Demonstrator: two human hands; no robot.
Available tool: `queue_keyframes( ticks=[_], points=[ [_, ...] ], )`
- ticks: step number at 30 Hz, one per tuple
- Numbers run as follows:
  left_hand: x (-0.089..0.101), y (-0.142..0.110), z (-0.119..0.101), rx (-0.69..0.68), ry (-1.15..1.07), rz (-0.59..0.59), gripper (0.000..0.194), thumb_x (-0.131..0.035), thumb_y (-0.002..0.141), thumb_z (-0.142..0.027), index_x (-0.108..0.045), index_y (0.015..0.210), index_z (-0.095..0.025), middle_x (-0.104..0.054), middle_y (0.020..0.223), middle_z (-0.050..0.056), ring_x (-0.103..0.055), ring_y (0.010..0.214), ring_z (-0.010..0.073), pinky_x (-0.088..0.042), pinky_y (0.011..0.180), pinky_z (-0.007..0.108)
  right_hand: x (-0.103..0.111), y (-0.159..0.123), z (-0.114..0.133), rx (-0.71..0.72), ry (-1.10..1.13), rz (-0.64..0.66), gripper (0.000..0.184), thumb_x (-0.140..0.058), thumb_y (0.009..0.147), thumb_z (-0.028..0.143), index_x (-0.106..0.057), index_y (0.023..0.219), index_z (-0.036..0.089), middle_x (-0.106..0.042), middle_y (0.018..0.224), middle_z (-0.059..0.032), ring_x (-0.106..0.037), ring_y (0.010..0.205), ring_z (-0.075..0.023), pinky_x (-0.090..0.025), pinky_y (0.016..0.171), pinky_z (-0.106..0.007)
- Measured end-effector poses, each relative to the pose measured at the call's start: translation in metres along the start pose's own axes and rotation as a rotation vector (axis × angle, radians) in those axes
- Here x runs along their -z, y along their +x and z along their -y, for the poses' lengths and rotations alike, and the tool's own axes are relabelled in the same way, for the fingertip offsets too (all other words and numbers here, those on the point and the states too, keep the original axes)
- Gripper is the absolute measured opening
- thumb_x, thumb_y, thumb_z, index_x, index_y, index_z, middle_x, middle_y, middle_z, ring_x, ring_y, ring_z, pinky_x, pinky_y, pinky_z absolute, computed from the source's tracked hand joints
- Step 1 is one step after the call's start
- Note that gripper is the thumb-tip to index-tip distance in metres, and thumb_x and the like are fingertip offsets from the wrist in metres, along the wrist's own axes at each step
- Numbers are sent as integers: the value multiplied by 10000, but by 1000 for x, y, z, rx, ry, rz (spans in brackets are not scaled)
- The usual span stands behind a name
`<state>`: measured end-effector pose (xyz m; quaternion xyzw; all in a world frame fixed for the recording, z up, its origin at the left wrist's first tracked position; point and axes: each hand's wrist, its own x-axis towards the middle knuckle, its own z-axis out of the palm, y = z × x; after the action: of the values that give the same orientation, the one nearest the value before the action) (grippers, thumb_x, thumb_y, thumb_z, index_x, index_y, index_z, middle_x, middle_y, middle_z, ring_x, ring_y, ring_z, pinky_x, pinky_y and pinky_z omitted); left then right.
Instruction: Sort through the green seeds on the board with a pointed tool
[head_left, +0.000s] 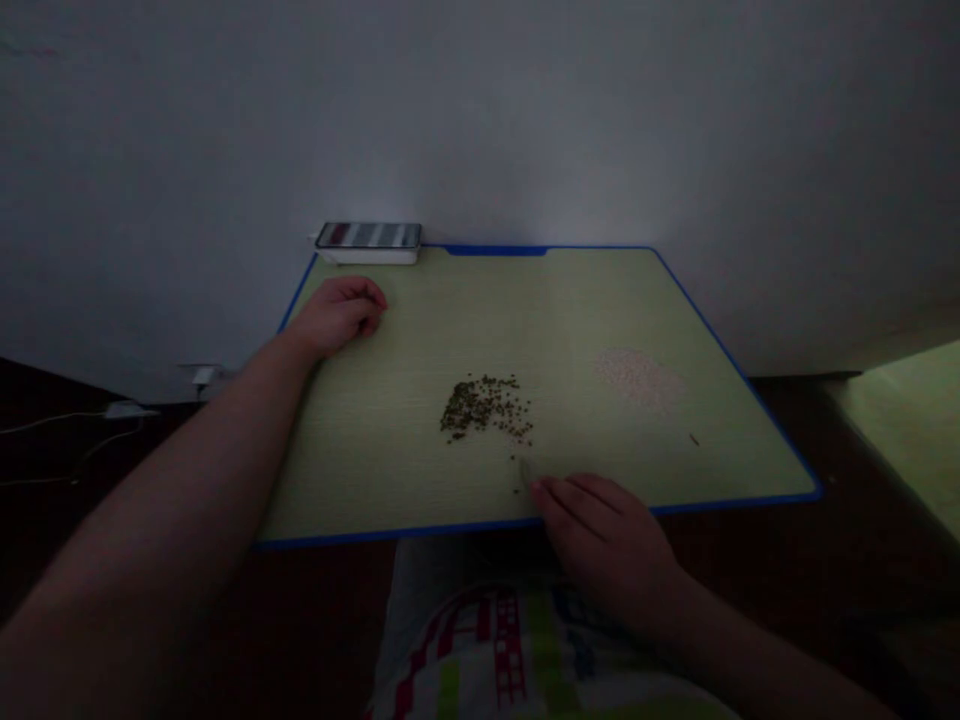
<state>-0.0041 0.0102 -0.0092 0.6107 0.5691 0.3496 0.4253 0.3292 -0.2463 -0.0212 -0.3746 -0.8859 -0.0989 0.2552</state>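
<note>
Green board with blue edging (450,527), near edge: right hand (607,540), fingers together, tips just beside a small pale-green sliver (523,473). Beyond, a heap of dark seeds (484,408); left hand (337,315), fingers curled, resting on the board; a patch of pale grains (637,380); far edge, a smartphone (367,236) on a white stand (367,258).

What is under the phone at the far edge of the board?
A white base lies beneath the phone, at the green board's far corner; what the phone covers cannot be seen.
</note>
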Motion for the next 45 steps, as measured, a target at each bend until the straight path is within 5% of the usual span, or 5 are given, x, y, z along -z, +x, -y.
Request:
queue_keyframes(
  ticks=[4, 10, 16, 23, 45],
  points=[
    [-3, -3, -6, 2, 22, -4, 132, -563, 587, -143, -564, 696, -218, -489, 493, -19, -419, 444, 108, -288, 476, 257, 6, -9, -17, -5, -80, -32, 265, -486, 1026, 104, -734, 1116, 71, -801, 976, -105, -706, 850, -212, -599, 833, -349],
    [-2, -1, -4, 5, 19, 9, 132, -559, 594, -150, -553, 705, -221, -481, 498, -24, -410, 444, 106, -285, 481, 258, 17, -11, -10, 107, 134, -79, 249, -500, 1033, 102, -747, 1068, 110, -801, 920, -67, -698, 820, -164, -570, 784, -303],
    [0, -1, 0, -24, -3, 20, 135, -572, 584, -154, -567, 699, -224, -489, 493, -23, -414, 447, 112, -291, 477, 264, -1, 0, -4, 157, 191, -88, 233, -524, 1031, 118, -749, 1087, 127, -814, 971, -64, -707, 862, -170, -565, 783, -316],
    [0, -2, -2, 10, 8, 15, 136, -568, 601, -144, -572, 711, -223, -493, 501, -24, -414, 443, 108, -277, 471, 260, -7, 4, -14, 39, 112, -153, 250, -576, 971, 72, -736, 1158, 116, -811, 987, -78, -714, 833, -179, -597, 791, -326],
    [-1, -3, -6, -1, -3, 16, 128, -576, 584, -151, -571, 694, -216, -489, 480, -29, -418, 440, 103, -283, 479, 250, 1, -3, -7, 18, 159, -122, 374, -574, 936, 74, -707, 1275, 158, -818, 973, -56, -729, 794, -170, -630, 751, -309]
  ],
)
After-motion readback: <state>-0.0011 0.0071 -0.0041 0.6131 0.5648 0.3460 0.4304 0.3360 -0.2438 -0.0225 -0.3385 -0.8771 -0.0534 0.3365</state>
